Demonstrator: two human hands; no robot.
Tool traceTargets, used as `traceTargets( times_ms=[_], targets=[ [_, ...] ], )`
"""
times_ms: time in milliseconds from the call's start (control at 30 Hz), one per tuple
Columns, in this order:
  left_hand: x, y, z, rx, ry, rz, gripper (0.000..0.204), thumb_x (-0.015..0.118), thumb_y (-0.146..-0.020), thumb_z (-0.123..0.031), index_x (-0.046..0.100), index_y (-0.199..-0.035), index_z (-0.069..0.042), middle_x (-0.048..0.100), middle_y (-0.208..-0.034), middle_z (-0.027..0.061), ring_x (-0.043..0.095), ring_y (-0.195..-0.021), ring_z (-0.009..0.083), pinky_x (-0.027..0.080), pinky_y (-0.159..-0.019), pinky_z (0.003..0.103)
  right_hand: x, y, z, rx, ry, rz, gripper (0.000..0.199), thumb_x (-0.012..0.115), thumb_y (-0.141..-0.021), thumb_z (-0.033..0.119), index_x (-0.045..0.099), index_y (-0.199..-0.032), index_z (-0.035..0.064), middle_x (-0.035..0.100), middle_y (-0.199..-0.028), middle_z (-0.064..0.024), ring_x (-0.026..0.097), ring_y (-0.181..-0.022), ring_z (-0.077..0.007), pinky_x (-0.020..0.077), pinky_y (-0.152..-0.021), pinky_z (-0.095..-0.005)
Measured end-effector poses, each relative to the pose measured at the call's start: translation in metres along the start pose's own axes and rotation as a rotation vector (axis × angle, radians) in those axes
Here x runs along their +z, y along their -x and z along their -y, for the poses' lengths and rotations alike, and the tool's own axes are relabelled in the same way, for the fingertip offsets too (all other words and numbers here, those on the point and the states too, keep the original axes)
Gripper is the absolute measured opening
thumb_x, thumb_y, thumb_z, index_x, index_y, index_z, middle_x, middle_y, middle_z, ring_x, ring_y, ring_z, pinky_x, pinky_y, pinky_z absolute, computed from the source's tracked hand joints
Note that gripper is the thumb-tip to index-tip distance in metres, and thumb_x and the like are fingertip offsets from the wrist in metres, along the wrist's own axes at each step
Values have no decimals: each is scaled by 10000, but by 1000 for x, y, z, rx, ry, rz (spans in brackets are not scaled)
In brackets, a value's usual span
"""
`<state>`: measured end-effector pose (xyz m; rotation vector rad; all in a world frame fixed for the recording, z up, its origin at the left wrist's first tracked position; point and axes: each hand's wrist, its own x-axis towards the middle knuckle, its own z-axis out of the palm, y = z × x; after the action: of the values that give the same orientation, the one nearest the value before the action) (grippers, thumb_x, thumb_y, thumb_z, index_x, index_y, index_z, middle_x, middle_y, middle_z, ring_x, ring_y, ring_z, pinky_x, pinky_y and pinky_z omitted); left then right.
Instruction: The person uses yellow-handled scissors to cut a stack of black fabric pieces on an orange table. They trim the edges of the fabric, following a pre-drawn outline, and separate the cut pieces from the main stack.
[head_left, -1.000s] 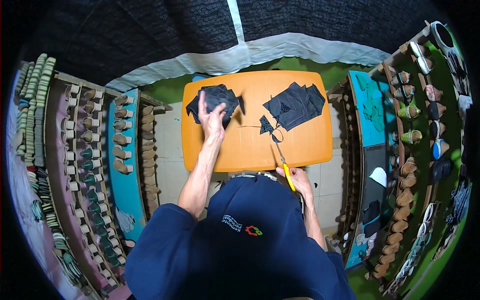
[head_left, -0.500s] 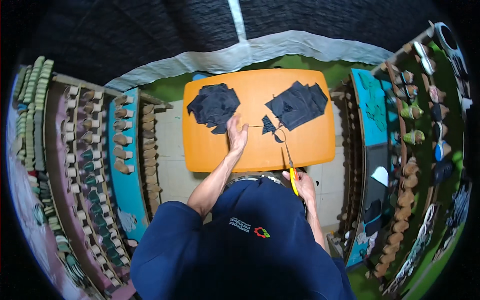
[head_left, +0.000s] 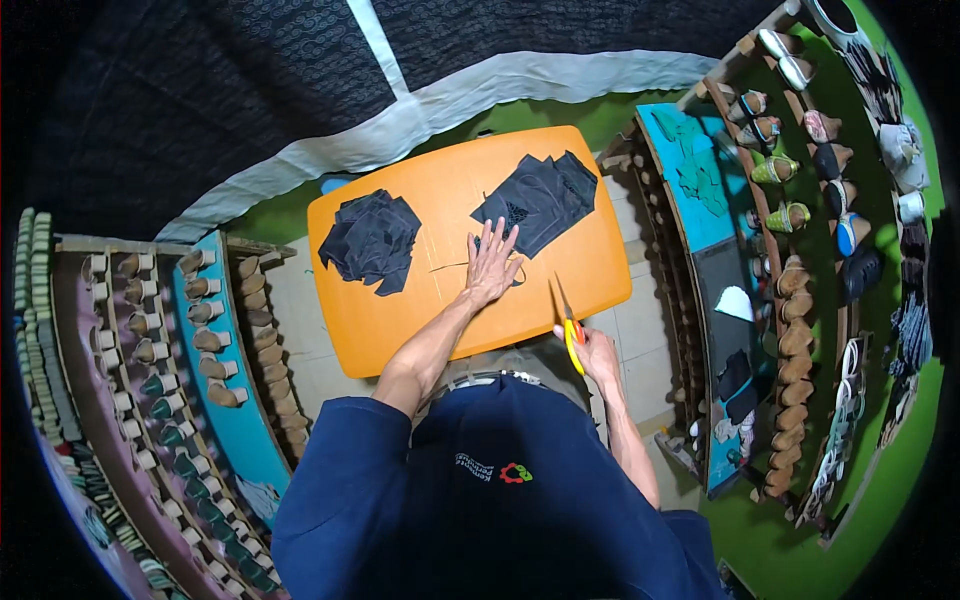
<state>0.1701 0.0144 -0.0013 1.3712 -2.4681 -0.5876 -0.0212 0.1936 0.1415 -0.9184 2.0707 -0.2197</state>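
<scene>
Your flat, open left hand pins a small dark fabric scrap at frame centre on the orange rectangular table, so the yellow-handled scissors gripped in your right hand could nick those fingers.

1. The left hand has left the left pile of black pieces, where it lay a second ago, and crossed the orange bench to its middle.
2. It now lies flat, fingers spread, beside the right pile of black pieces, covering the small black piece that lay in the open earlier.
3. The right hand has drawn the yellow-handled scissors a little away from that small piece; their blades now point up over the bench's near edge.
4. The left pile, uncovered, shows whole.
</scene>
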Motion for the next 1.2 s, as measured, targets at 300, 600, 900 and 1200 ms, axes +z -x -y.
traceTargets(
  times_ms=[300,600,900,1200],
  targets=[
    [-21,-78,17,-102,-8,110,811,615,-861,-599,320,-1550,-290,151,-1648,120,81,-1521,357,65,-1183,634,-6,-128,55,-117,383,-85,851,580,-786,788,719,-991,-26,703,-956,-262,685,-958,-420,526,-852,-502],
    [-5,0,28,-126,95,-167,439,519,-967,-188,545,-1403,-150,403,-1514,202,303,-1439,410,231,-1168,575,-13,-148,47,-42,435,35,911,548,-772,828,695,-1077,-18,665,-1119,-269,641,-1091,-428,505,-925,-508],
    [16,144,-78,330,266,291,434,541,-875,-111,600,-1305,-92,435,-1493,168,330,-1441,355,234,-1173,596,-32,-152,24,-161,413,84,931,526,-776,840,702,-1011,-43,685,-1021,-289,659,-1011,-452,508,-883,-528],
    [39,24,-79,-471,165,-520,571,634,-928,-255,471,-1428,-34,380,-1501,255,300,-1424,420,211,-1169,564,-50,-142,10,-278,279,74,874,579,-751,828,718,-852,-28,696,-809,-257,691,-854,-436,513,-768,-532]
  ],
)
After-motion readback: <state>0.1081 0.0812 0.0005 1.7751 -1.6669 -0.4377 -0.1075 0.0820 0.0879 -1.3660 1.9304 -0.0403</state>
